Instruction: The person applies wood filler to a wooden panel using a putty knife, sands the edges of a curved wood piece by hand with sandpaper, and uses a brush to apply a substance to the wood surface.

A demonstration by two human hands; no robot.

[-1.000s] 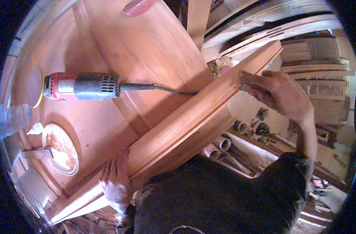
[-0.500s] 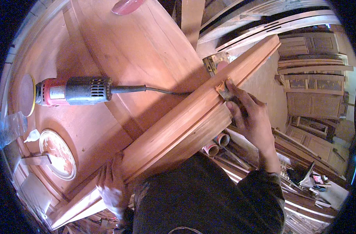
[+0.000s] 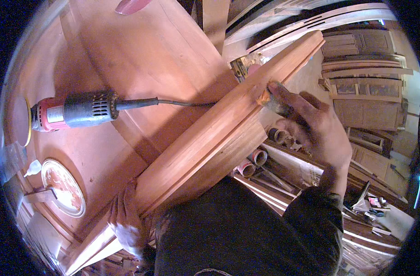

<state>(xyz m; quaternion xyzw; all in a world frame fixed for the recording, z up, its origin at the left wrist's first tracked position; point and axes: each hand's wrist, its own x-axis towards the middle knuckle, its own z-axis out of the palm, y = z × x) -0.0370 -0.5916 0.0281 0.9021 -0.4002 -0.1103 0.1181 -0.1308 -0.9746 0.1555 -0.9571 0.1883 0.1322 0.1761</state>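
A long moulded wooden rail (image 3: 205, 133) runs slantwise across the view, grooved along its near side. My left hand (image 3: 127, 223) is closed over its lower-left part, fingers lying across the wood. My right hand (image 3: 311, 122) pinches a small flat piece (image 3: 264, 97) with an orange, smeared edge, and this touches the rail's near edge in the upper half. Whether it is folded sandpaper or a small scraper I cannot tell. Just below the right hand's grip, a wider board (image 3: 237, 142) lies under the rail.
On the broad wooden panel (image 3: 141, 50) lies a red and black disc sander (image 3: 76, 112), its cord passing behind the rail. A round lid (image 3: 65, 188) smeared with filler carries a putty knife (image 3: 40, 195). Cardboard tubes (image 3: 258, 157) sit below the rail; wooden doors (image 3: 366, 110) lean at right.
My right hand has turned and shifted to the right, its wrist further from the rail, while the small piece stays at the rail's edge. My left hand keeps its hold. The view has shifted slightly.
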